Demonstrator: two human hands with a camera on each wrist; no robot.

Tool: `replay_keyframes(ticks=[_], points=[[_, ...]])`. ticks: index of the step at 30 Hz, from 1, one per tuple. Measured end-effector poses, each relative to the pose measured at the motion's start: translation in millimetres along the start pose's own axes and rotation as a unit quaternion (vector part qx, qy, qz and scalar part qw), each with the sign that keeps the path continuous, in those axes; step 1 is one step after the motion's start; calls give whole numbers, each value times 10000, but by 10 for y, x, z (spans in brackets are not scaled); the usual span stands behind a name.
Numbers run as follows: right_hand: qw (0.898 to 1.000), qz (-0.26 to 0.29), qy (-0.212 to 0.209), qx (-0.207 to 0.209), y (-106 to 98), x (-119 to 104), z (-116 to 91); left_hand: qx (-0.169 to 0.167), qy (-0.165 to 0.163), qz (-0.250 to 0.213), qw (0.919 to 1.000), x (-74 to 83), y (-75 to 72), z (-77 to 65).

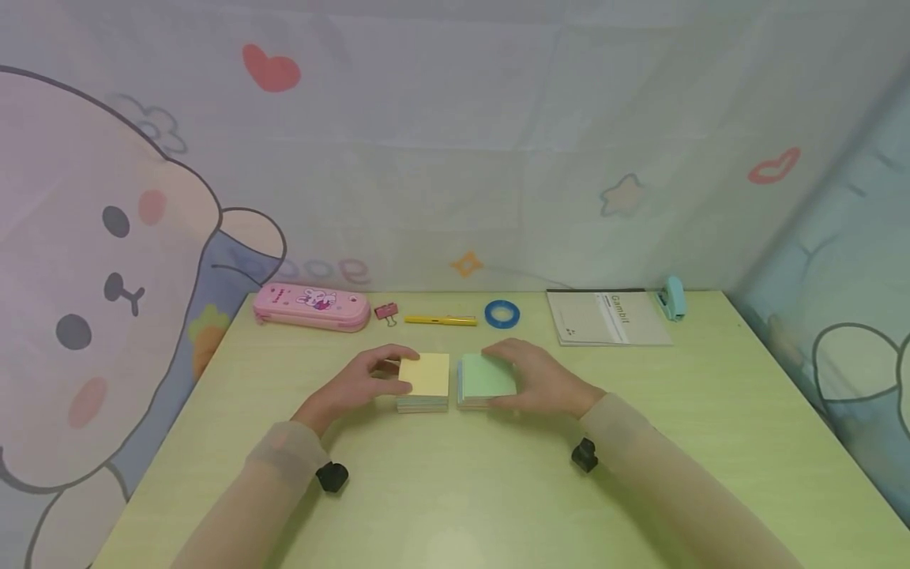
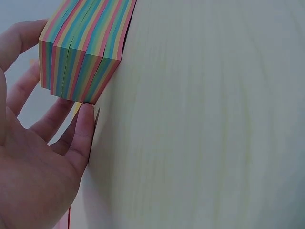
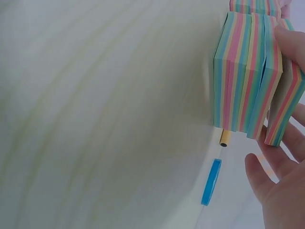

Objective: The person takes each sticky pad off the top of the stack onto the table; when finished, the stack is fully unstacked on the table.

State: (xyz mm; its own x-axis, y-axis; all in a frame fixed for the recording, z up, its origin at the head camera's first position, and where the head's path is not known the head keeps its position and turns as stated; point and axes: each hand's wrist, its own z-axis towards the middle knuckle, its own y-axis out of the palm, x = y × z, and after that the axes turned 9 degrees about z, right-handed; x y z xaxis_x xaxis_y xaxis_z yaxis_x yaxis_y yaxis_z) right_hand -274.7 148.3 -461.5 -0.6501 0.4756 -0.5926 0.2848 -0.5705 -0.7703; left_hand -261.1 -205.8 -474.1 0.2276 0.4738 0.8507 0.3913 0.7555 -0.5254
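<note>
Two stacks of multicoloured sticky note pads stand side by side on the table with a narrow gap between them. My left hand (image 1: 355, 383) grips the left, yellow-topped stack (image 1: 424, 375) near its left corners, thumb in front and fingers behind. Striped pad edges of this stack (image 2: 76, 62) show in the left wrist view. At the right, green-topped stack (image 1: 487, 378), my right hand (image 1: 546, 381) pinches the uppermost sticky note pad (image 3: 287, 107) between thumb and fingers. In the right wrist view that pad is tilted, with a wedge-shaped gap between it and the pads below.
Along the table's back edge lie a pink pencil case (image 1: 313, 307), a binder clip (image 1: 387, 313), a yellow pen (image 1: 441, 320), a blue tape roll (image 1: 502, 314), a notebook (image 1: 611, 318) and a light-blue stapler (image 1: 671, 299). A printed cloth (image 1: 426, 158) hangs behind the table.
</note>
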Motion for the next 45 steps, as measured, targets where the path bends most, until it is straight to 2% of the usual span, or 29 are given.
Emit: replay_keyframes(ticks=[8,12,17,22,27,35,45], points=[[9996,199,-43,204,-101,-9,-33,13,-14,-34,10000,12,3,5],[9990,337,177,233,-217,-3,-90,26,12,-35,10000,12,5,5],[9971,516,405,390,-404,23,-224,41,11,-44,10000,9,7,1],[9970,349,403,568,-512,173,-420,42,-7,-34,10000,18,16,-13],[9971,219,423,587,-510,322,-582,55,-26,-59,10000,40,24,-27],[9931,391,1059,315,-414,461,-715,54,11,-31,10000,30,21,-19],[9949,248,972,-40,-319,515,-666,28,-25,-88,10000,30,20,-18]])
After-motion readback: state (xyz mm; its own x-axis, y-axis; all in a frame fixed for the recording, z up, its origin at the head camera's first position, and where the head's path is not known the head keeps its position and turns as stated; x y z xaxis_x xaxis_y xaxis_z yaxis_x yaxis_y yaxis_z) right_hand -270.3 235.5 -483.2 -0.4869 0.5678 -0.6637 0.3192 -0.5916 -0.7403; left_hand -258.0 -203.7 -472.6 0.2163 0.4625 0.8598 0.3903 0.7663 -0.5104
